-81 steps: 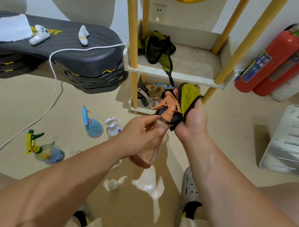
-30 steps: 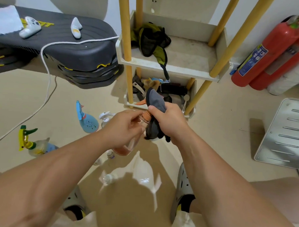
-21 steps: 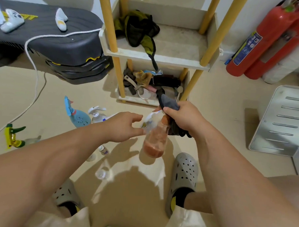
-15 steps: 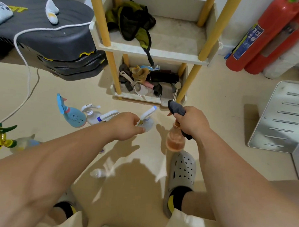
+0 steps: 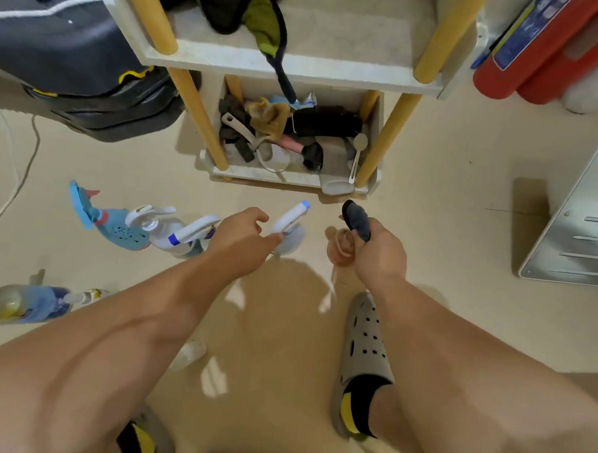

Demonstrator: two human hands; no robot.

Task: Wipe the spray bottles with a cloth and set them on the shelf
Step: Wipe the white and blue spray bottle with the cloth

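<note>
Hovering just beside white-blue spray bottle on floor, L hand has fingers spread, nothing grasped. R hand clenches grey cloth plus peach bottle neck. No bottles visible on shelf — most work appears to remain.

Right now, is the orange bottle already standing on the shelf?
No, the right hand grips the orange bottle and a dark cloth low in front of the shelf, not on it.
</note>
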